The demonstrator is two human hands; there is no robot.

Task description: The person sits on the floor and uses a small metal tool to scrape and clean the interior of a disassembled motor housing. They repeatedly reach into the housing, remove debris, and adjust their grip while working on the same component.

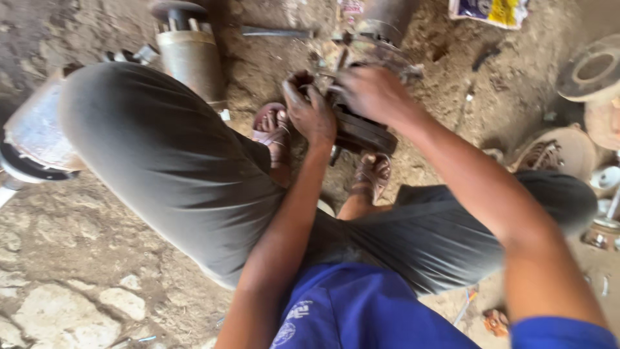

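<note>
with your left hand (311, 111) and right hand (369, 92) both curled tight on the dark metal part (361, 132) held over the dirt floor (77, 226) between your sandalled feet (274, 132), a slipped grip could have dropped it onto your toes.

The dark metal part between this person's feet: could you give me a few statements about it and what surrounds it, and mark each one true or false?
1. Both hands, left and right, are on the dark metal part. True.
2. The person wears closed boots. False: sandals.
3. The ground is bare dirt and stone. True.
4. The shirt is red. False: blue.
5. A metal cylinder stands beyond the knee. True.
</note>
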